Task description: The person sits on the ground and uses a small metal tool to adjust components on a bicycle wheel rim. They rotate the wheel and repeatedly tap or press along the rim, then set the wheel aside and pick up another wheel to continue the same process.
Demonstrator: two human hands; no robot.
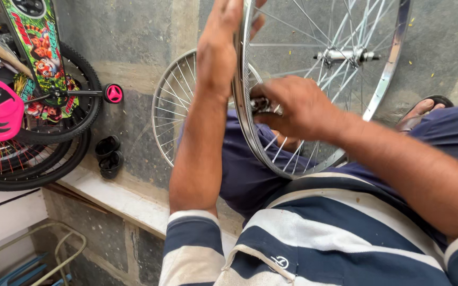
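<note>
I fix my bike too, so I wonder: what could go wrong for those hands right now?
The right hand works at the hub among thin spokes, so fingers might get pinched if the wheel turns. Only the left hand steadies the rim, so the wheel might slip off the lap and tip onto the sandalled foot.

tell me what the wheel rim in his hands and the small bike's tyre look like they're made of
Wheel rim: looks like bright polished or chromed metal, going by its mirror-like silver sheen; the thin spokes match. Small bike's tyre: seems matte black rubber, dull with no glare. Exact alloy cannot be told.
</note>
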